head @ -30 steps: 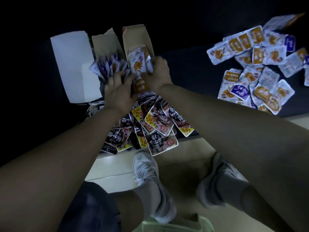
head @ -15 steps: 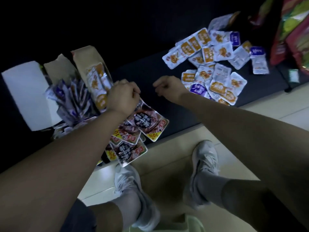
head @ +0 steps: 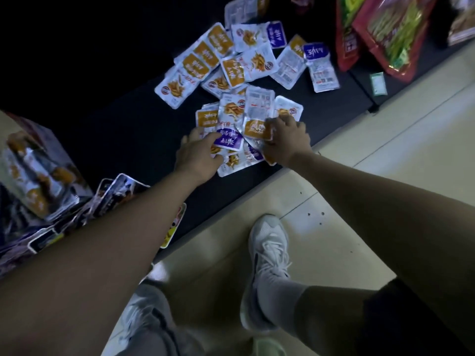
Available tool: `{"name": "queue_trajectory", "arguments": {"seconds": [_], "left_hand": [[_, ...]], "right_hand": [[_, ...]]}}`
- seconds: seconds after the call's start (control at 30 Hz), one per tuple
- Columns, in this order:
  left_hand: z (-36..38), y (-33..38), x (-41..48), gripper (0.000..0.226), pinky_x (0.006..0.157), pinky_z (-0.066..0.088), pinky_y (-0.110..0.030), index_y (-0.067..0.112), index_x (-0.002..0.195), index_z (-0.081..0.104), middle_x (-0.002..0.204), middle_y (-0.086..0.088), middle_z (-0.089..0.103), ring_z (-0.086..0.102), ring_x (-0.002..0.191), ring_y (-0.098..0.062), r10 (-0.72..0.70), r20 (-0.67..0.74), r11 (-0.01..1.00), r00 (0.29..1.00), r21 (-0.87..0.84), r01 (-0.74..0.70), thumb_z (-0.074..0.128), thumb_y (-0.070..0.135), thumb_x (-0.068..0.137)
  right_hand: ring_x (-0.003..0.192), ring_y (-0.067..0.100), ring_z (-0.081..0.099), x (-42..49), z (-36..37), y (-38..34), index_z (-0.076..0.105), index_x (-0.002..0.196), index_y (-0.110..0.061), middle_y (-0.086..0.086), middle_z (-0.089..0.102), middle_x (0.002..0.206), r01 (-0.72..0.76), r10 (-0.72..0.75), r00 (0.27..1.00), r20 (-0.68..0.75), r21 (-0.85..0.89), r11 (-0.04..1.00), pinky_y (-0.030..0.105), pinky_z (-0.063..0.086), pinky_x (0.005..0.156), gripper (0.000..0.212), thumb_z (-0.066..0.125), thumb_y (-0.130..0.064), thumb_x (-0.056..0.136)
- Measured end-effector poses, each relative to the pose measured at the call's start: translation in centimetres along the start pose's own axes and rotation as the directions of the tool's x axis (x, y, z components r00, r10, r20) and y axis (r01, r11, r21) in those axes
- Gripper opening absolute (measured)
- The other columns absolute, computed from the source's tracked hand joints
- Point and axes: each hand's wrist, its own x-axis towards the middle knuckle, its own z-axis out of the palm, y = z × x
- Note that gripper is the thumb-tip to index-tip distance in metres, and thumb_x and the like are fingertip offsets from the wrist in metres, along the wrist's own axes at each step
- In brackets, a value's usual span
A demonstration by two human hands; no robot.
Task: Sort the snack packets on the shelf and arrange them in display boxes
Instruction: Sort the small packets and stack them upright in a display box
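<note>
Two bare hands are now on the loose pile of small white foil snack packets (head: 246, 73) on the dark flat shelf (head: 128, 129). Half a second ago they were over by the cardboard display box (head: 59, 155) on the left. That box stands on the same shelf with packets standing up in it. Both hands have since moved across to the pile.

The left hand (head: 198, 155) has its fingers stretched out, touching a white packet with a purple label (head: 227, 140). I do not see it gripping anything. The right hand (head: 285, 142) curls its fingers down over the edge of a white packet with an orange label (head: 257, 128) and seems to hold it.

I think one batch has gone into the box and the next handful is being picked up. Many packets are not sorted yet, so the job looks far from done.

Shiny black packets (head: 120, 191) lie near the box. Big red and green bags (head: 380, 32) sit far to the right.
</note>
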Motion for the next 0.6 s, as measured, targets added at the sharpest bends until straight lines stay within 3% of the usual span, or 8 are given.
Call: {"name": "queue_trajectory", "arguments": {"seconds": [0.1,0.2,0.4,0.53,0.6], "left_hand": [[0.4,0.3,0.7,0.034,0.102,0.039,-0.037,0.024,0.123,0.058,0.137,-0.007,0.037,0.033,0.126,-0.028,-0.011,-0.076,1.0,0.997,-0.018,0.01,0.061,0.024,0.089],[0.5,0.8,1.4,0.021,0.098,0.041,-0.036,0.017,0.105,0.063,0.127,-0.008,0.041,0.036,0.122,-0.026,-0.041,-0.191,0.999,0.981,-0.032,0.035,0.064,0.027,0.087],[1.4,1.9,2.6,0.073,0.098,0.042,-0.044,0.02,0.14,0.038,0.137,-0.013,0.033,0.033,0.128,-0.03,-0.1,-0.206,0.994,0.973,0.03,0.108,0.069,0.049,0.081],[1.7,1.6,2.7,0.072,0.096,0.04,-0.042,0.021,0.142,0.035,0.136,-0.013,0.032,0.033,0.126,-0.031,-0.118,-0.229,0.981,0.966,0.126,0.15,0.069,0.044,0.082],[1.5,1.0,2.6,0.065,0.097,0.041,-0.043,0.021,0.141,0.036,0.136,-0.014,0.033,0.034,0.125,-0.032,-0.116,-0.243,0.981,0.963,0.123,0.149,0.067,0.033,0.085]], "right_hand": [[0.124,0.032,0.038,0.3,0.4,0.5,0.056,0.123,-0.016,0.01,0.04,0.133,0.013,0.008,0.988,-0.153,0.136,0.991,0.045,0.039,0.1,0.046,0.065,-0.041,0.085],[0.123,0.032,0.035,0.9,0.8,0.4,0.049,0.123,-0.009,0.014,0.037,0.131,-0.043,0.083,0.973,-0.216,0.186,0.982,0.043,0.038,0.1,0.062,0.066,-0.052,0.082],[0.126,0.036,0.03,1.9,1.0,-0.7,0.032,0.137,-0.01,0.019,0.03,0.137,-0.147,0.186,0.965,-0.186,0.205,0.968,0.038,0.028,0.103,0.085,0.077,-0.046,0.073],[0.129,0.036,0.03,2.3,-0.6,-0.6,0.025,0.146,-0.016,0.018,0.03,0.137,-0.041,0.089,0.99,-0.113,0.377,0.925,0.039,0.035,0.104,0.09,0.078,-0.018,0.074],[0.13,0.036,0.03,2.2,-0.7,-0.3,0.025,0.148,-0.016,0.018,0.029,0.14,-0.01,0.052,0.993,-0.108,0.354,0.935,0.039,0.035,0.105,0.088,0.075,-0.017,0.075]]}}
